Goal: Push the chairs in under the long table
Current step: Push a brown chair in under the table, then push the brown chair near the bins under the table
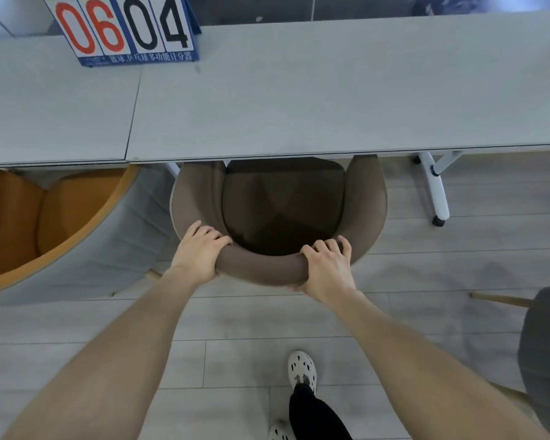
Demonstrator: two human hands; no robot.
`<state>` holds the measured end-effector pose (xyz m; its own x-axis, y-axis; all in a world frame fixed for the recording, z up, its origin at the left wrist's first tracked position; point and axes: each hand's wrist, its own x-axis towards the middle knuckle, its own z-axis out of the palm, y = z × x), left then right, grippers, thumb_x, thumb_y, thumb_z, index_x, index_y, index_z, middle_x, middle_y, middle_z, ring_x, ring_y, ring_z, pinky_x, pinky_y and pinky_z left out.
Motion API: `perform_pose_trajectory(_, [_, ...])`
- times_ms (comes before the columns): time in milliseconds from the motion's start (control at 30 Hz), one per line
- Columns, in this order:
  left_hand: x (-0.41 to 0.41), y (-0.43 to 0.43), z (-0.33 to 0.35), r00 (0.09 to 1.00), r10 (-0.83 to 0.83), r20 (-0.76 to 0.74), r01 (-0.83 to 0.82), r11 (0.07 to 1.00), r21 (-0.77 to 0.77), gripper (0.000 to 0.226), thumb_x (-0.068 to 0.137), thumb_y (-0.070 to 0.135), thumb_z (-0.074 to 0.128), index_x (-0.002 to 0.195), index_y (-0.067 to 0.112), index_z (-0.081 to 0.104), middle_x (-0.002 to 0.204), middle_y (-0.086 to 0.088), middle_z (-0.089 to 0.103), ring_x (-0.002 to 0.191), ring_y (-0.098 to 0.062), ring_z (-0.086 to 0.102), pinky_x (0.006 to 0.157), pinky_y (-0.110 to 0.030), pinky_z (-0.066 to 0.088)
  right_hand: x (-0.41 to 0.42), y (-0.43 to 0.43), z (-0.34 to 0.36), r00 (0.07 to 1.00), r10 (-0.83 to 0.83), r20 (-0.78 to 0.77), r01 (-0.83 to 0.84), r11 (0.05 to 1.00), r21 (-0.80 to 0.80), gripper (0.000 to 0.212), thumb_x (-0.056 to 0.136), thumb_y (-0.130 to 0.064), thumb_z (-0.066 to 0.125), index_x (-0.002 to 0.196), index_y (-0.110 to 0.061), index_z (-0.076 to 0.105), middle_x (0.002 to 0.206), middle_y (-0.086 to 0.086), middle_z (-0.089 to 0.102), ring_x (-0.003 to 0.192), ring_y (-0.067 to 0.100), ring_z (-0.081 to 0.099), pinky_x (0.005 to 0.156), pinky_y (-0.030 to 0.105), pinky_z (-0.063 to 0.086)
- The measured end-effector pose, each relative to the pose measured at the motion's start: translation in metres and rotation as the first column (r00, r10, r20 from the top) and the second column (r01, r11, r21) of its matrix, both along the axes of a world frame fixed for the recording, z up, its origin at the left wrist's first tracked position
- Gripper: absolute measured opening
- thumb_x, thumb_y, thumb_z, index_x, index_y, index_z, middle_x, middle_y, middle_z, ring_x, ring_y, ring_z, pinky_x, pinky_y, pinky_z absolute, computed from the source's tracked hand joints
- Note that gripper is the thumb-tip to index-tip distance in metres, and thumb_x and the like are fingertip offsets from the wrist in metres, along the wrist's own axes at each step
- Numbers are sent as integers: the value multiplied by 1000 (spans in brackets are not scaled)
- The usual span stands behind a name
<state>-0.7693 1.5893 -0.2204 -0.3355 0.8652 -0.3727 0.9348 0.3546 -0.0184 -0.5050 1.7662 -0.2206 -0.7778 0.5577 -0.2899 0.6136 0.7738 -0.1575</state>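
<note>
A brown padded chair (200, 198) stands straight ahead of me, its front tucked under the near edge of the long grey table (299, 100). My left hand (197, 254) grips the left side of its curved backrest. My right hand (327, 268) grips the right side of the same backrest. To the left, an orange chair with a grey outer shell (77, 217) sits partly under the table. A dark grey chair (546, 354) stands out on the floor at the right edge, away from the table.
A blue flip scoreboard (124, 27) reading 06 04 stands on the table at the back left. A white table leg with a castor (435, 188) reaches out onto the floor to the right of the brown chair. My white shoes (302, 369) are on the grey plank floor.
</note>
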Motion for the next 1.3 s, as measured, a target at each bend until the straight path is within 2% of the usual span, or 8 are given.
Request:
perform_pose_trajectory(133, [41, 6, 23, 999, 40, -32, -45, 986, -163, 93, 78, 51, 84, 157, 23, 43, 156, -4, 51, 153, -29, 35, 131, -59, 13, 6, -3, 0, 999, 13, -30, -14, 999, -31, 82, 69, -79, 75, 132, -29, 63, 123, -3, 66, 127, 26, 54, 130, 56, 15])
perform_pose_trajectory(233, [80, 2, 39, 995, 96, -1, -95, 986, -140, 101, 84, 49, 82, 165, 18, 29, 167, -8, 37, 160, -32, 24, 130, -58, 18, 25, -5, 15, 995, 79, -65, -83, 995, -60, 81, 85, -59, 76, 152, -23, 49, 149, 2, 56, 146, 26, 43, 133, 52, 11])
perform_pose_trajectory(333, [114, -8, 60, 987, 149, 65, -141, 984, -105, 105, 89, 44, 80, 168, 15, 17, 174, -12, 21, 163, -33, 17, 127, -53, 30, 65, -12, 44, 997, 31, -70, -40, 991, -128, 75, 93, -41, 73, 158, -18, 44, 165, 4, 41, 156, 28, 33, 126, 50, 30])
perform_pose_trajectory(433, [153, -19, 84, 985, 122, 122, -108, 988, -115, 85, 90, 43, 77, 160, 20, 36, 164, -11, 36, 147, -35, 44, 112, -50, 48, 134, -32, 73, 994, -109, 8, 109, 978, -179, 55, 98, -44, 63, 144, -15, 54, 144, 8, 55, 135, 35, 53, 106, 49, 49])
perform_pose_trajectory(533, [201, -22, 100, 980, -16, 198, 51, 984, -172, 62, 93, 47, 74, 147, 25, 50, 147, -4, 55, 132, -30, 58, 103, -46, 53, 223, -56, 89, 965, -259, 52, 264, 942, -206, 67, 100, -44, 64, 156, -15, 43, 150, 10, 53, 137, 35, 53, 106, 49, 50])
perform_pose_trajectory(800, [355, 21, 132, 945, -251, 207, 284, 948, -147, 65, 92, 49, 77, 149, 26, 55, 150, -3, 60, 133, -28, 59, 105, -42, 52, 463, -90, 115, 847, -508, 153, 531, 816, -230, 80, 98, -55, 68, 163, -19, 38, 162, 8, 47, 145, 31, 49, 115, 45, 45])
perform_pose_trajectory(1033, [523, 81, 126, 931, -345, 119, 361, 918, -164, 67, 89, 54, 77, 147, 28, 55, 148, -4, 61, 133, -29, 60, 105, -42, 53, 651, -71, 102, 780, -622, 72, 623, 759, -189, 61, 93, -55, 71, 141, -20, 57, 130, 6, 61, 124, 32, 62, 100, 43, 52])
perform_pose_trajectory(1300, [730, 145, 108, 884, -440, 160, 458, 883, -103, 73, 88, 52, 80, 151, 28, 50, 148, -6, 56, 136, -30, 56, 105, -42, 51, 836, -18, 87, 741, -671, 4, 671, 740, -39, 74, 80, -56, 82, 139, -19, 58, 135, 5, 57, 129, 33, 56, 102, 49, 51])
